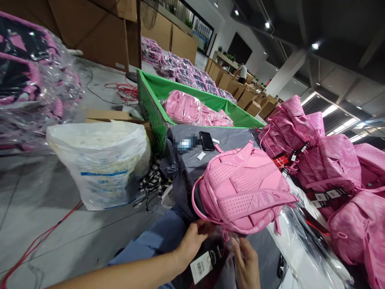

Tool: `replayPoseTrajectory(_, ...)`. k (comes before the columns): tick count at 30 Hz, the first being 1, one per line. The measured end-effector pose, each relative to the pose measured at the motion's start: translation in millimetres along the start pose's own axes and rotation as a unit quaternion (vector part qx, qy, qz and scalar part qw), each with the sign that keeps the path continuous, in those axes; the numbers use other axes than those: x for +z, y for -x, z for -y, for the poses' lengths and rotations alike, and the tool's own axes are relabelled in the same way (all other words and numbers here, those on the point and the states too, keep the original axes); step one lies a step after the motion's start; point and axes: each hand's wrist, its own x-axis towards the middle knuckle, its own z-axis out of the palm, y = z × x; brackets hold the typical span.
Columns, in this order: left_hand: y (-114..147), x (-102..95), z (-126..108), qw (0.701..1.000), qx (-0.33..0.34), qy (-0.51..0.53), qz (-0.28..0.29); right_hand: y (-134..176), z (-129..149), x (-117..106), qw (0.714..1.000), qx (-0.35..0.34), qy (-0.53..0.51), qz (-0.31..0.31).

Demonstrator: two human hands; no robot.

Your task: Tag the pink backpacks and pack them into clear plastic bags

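The left hand (pixel 192 240) grips the lower edge of a pink backpack (pixel 243 188) lying back-up on the grey-covered surface (pixel 192 164), while the right hand (pixel 247 261), fingers loosely spread, touches clear plastic wrap (pixel 300 237) just below it. Beyond the backpack stands a green bin (pixel 156 100) in a warehouse stacked with cardboard boxes (pixel 102 36). The right hand's lower part is cut off by the frame.

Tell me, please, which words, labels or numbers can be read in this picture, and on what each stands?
None reads clearly.
White sack: blue print, too blurred.
Hang tag beneath the pink backpack: barcode, digits too small.
Black tags on the piled backpacks: illegible.
Blurred patch on the grey cloth: unreadable.
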Motion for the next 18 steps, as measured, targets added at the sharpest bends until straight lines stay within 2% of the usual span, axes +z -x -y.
replayPoseTrajectory(3,-2.9,-2.2,3.4,1.000,0.008,-0.007,0.006,0.1,-4.0,-12.2,0.988,-0.113,0.076,-0.075)
replayPoseTrajectory(8,-0.8,1.7,-2.9,0.998,-0.024,0.010,0.056,-2.5,7.0,-15.9,0.934,-0.244,0.235,-0.111)
replayPoseTrajectory(14,-6.6,21.3,-9.1,0.996,-0.060,0.058,0.003,-4.6,51.0,-6.3,0.858,-0.290,0.386,-0.173)
replayPoseTrajectory(16,-2.3,23.4,-10.4,0.996,-0.072,0.059,-0.011,-5.0,61.6,4.2,0.845,-0.290,0.414,-0.174)
replayPoseTrajectory(18,5.0,21.8,-13.1,0.994,-0.089,0.065,-0.017,-4.1,65.4,19.0,0.843,-0.300,0.413,-0.169)
